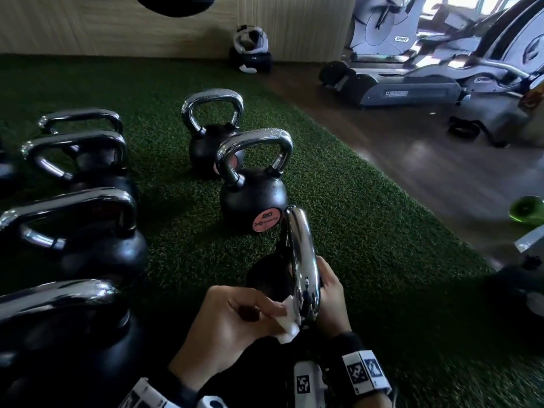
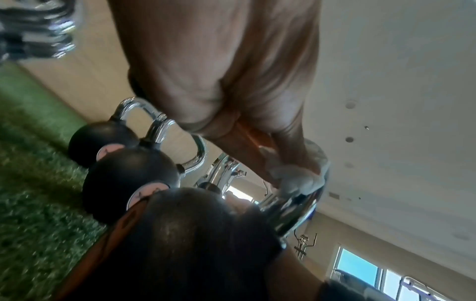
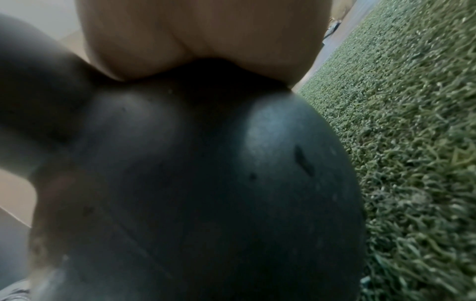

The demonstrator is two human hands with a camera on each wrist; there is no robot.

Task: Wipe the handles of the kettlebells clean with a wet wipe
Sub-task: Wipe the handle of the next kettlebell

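Note:
The nearest black kettlebell (image 1: 269, 279) stands on the green turf with its chrome handle (image 1: 303, 254) seen edge-on. My left hand (image 1: 235, 316) pinches a white wet wipe (image 1: 290, 326) and presses it against the near, lower part of that handle. The left wrist view shows the wipe (image 2: 298, 177) bunched under the fingers on the chrome handle (image 2: 291, 211). My right hand (image 1: 332, 293) grips the kettlebell from the right, beside the handle's base. In the right wrist view the palm (image 3: 201, 36) lies on top of the black ball (image 3: 206, 183); the fingers are hidden.
Two kettlebells with pink labels (image 1: 253, 198) (image 1: 212, 136) stand just beyond. A row of larger kettlebells (image 1: 88, 240) lines the left. The turf ends at a wood floor (image 1: 441, 178) to the right, with a green bottle (image 1: 527, 209) and exercise machines (image 1: 412, 83).

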